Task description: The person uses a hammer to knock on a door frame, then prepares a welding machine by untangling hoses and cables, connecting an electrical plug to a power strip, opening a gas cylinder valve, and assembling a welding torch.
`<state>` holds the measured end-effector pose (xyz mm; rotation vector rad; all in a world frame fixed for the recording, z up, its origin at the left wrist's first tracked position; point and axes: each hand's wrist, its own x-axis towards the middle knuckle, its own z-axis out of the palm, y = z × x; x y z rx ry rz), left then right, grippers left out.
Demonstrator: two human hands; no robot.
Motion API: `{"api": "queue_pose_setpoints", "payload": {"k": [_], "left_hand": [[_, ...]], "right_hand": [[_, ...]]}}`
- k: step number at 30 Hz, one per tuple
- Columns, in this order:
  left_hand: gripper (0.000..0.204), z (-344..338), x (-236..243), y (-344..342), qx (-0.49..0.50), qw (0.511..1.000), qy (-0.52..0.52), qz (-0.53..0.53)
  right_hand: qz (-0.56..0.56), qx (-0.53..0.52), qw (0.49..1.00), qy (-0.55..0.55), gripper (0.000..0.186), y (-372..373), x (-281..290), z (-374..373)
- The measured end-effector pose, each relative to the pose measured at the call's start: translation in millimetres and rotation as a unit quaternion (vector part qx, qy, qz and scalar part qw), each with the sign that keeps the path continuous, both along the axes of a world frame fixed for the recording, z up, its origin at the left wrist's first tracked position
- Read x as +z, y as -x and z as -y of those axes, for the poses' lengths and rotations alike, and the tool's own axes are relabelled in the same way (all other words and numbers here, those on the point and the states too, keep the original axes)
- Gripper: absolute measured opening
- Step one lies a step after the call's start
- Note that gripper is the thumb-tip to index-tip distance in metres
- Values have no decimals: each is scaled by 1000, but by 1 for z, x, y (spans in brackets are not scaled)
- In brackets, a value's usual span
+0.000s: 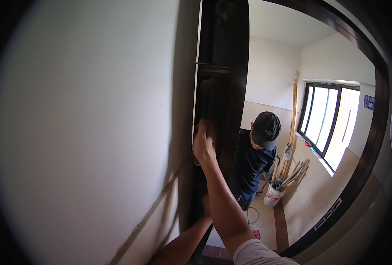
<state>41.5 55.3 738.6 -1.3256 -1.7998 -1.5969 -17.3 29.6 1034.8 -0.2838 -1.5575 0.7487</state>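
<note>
Right hand (pixel 203 143) pressed against the dark door frame (pixel 224 101) edge, fingers curled onto it, beside the white wall (pixel 85 132). Left hand (pixel 206 206) lower on the same frame, grip unclear. Co-worker in cap (pixel 266 129) beyond frame, white bucket (pixel 273 195) near them.

We cannot see our left hand (pixel 205 207): it goes behind the dark door frame (pixel 224 88), only the forearm showing. Our right hand (pixel 203 143) is blurred, its fingers lost against the frame. The co-worker (pixel 253 163) is half hidden by that frame
</note>
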Motion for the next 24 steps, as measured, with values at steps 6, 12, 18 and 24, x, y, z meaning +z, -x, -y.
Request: {"api": "queue_pose_setpoints", "payload": {"k": [6, 12, 18, 24], "left_hand": [[33, -6, 3, -11, -15, 1000, -2, 3], [33, -1, -3, -12, -15, 1000, 2, 4], [34, -6, -1, -19, -23, 1000, 2, 5], [34, -9, -1, -15, -22, 1000, 3, 5]], "right_hand": [[-182, 81, 975, -101, 39, 37, 0, -13], [-311, 27, 941, -129, 47, 64, 22, -14], [-207, -40, 977, -10, 49, 92, 49, -47], [-209, -16, 975, -74, 54, 67, 41, -34]]}}
